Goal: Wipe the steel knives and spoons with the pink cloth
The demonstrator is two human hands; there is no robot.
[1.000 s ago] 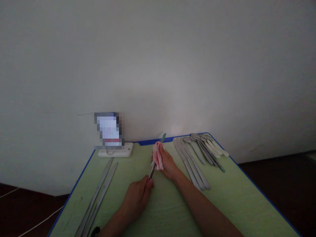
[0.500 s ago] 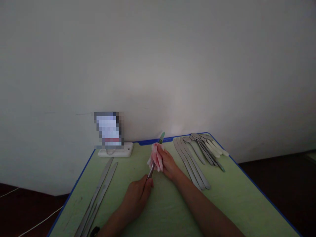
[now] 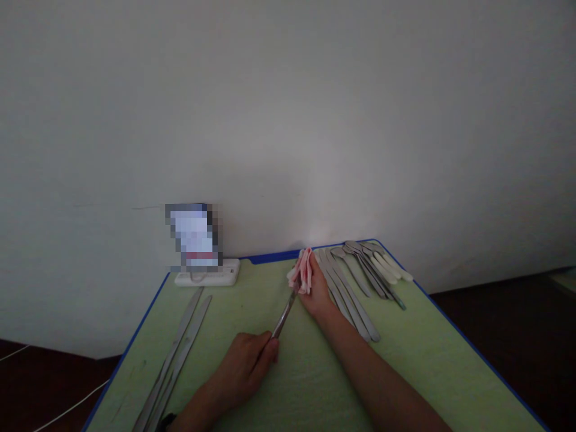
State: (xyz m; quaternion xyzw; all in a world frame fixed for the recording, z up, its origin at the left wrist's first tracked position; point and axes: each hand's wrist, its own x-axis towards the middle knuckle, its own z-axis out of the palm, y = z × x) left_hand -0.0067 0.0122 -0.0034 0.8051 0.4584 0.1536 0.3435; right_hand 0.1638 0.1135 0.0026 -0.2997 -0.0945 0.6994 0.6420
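My left hand (image 3: 249,366) is closed round the handle of a table knife (image 3: 284,315), which points up and to the right over the table. Folded round the knife's far end is a pink and white cloth (image 3: 303,273), gripped in my right hand (image 3: 318,288). The cloth hides the blade tip. Just right of my right hand, several table knives (image 3: 353,300) lie side by side. To the left of my left hand, two more knives (image 3: 182,354) lie lengthwise on the table.
The green table (image 3: 252,306) has a blue edge and stands against a pale wall (image 3: 288,120). A blurred lit screen (image 3: 193,237) is propped on a white base (image 3: 209,275) at the back left. Spoons (image 3: 366,264) and white-handled cutlery (image 3: 391,267) lie at the back right.
My right hand has slid the cloth up and right along the knife to its tip, covering it. More of the knife near my left hand now shows. My left hand has barely moved.
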